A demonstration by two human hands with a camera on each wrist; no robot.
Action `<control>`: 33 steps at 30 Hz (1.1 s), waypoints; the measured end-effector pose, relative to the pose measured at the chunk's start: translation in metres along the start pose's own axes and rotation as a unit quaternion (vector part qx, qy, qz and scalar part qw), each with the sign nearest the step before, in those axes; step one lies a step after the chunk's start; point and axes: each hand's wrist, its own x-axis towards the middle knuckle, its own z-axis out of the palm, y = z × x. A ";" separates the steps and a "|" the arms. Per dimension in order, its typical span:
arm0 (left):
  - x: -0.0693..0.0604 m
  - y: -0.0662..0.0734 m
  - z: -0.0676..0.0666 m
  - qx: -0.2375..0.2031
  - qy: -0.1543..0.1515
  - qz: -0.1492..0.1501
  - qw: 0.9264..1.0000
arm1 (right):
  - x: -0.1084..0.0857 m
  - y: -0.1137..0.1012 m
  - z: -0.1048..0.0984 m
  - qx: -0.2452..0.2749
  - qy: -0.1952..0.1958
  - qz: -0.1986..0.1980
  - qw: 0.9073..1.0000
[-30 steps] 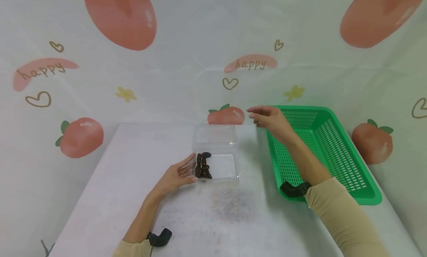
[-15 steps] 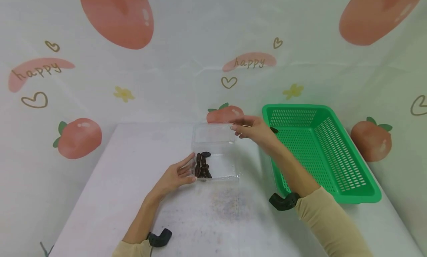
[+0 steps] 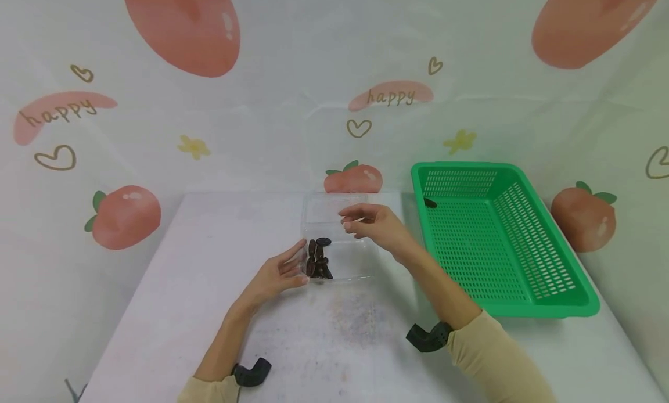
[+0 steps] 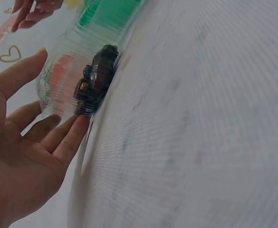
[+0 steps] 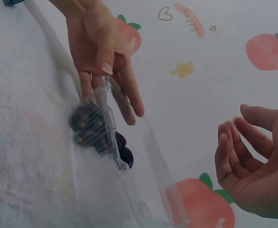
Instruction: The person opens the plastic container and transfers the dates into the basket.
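We held left hand [image 3: 274, 278], fingers spread, against clear container [image 3: 352, 261], likely steadying it; right hand [image 3: 378, 226] hovered, thumb apart from fingertips.

The basket [image 3: 470, 246] is bright green with rows of little holes. The small oval pieces [image 3: 319, 263] are dark brown, nearly black. Their box [image 3: 350, 261] is see-through. The bench [image 3: 219, 263] is white with grey and brown smudges. The white wall cloth [image 3: 277, 112] has red-pink fruits [image 3: 183, 25] with green leaves [image 3: 97, 201], yellow flowers [image 3: 194, 147], brown hearts [image 3: 359, 123] and "happy" on pink stripes [image 3: 391, 93]. The sleeves [image 3: 496, 362] are tan.
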 end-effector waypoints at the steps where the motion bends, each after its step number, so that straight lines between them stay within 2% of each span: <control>1: 0.001 0.000 0.000 0.000 0.001 0.000 1.000 | 0.000 0.002 0.002 0.002 0.001 0.000 1.000; 9: 0.000 0.001 0.000 -0.001 0.003 -0.002 1.000 | 0.000 0.021 0.023 0.006 0.004 0.003 1.000; 18: 0.000 0.001 0.000 -0.002 -0.002 0.003 1.000 | 0.010 0.047 0.036 0.015 -0.003 0.020 1.000; 26: 0.000 0.001 0.001 -0.007 0.000 0.003 1.000 | 0.022 0.061 0.049 -0.032 -0.003 0.004 0.999; 33: 0.000 0.001 0.001 -0.006 0.000 0.001 1.000 | 0.030 0.069 0.056 -0.075 0.011 0.031 0.997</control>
